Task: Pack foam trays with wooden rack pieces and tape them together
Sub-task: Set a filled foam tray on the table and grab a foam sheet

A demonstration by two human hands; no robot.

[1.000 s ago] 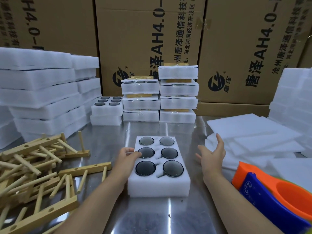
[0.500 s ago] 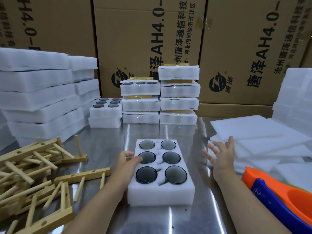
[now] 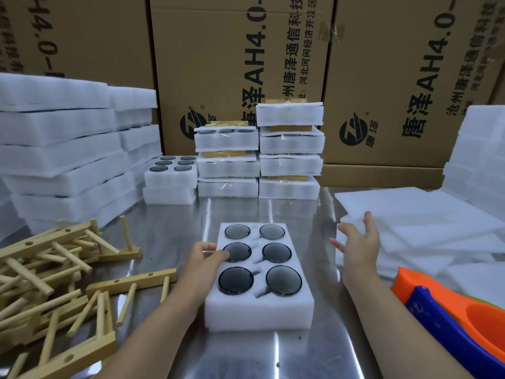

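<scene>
Near centre of worktop [image 3: 175, 231]: foam tray [image 3: 259, 310] holding six dark discs [image 3: 235, 279]. Left hand [image 3: 203, 258] rests on tray's left edge. Right hand [image 3: 360, 247] wide, fingers spread, right of tray. Wooden rack pieces [image 3: 54, 269] piled left.

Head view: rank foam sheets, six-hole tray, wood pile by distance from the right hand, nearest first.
1. foam sheets: immediately right of the right hand, at its fingertips.
2. tray: table centre, to the hand's left.
3. wood pile: far left, beyond the tray.
</scene>
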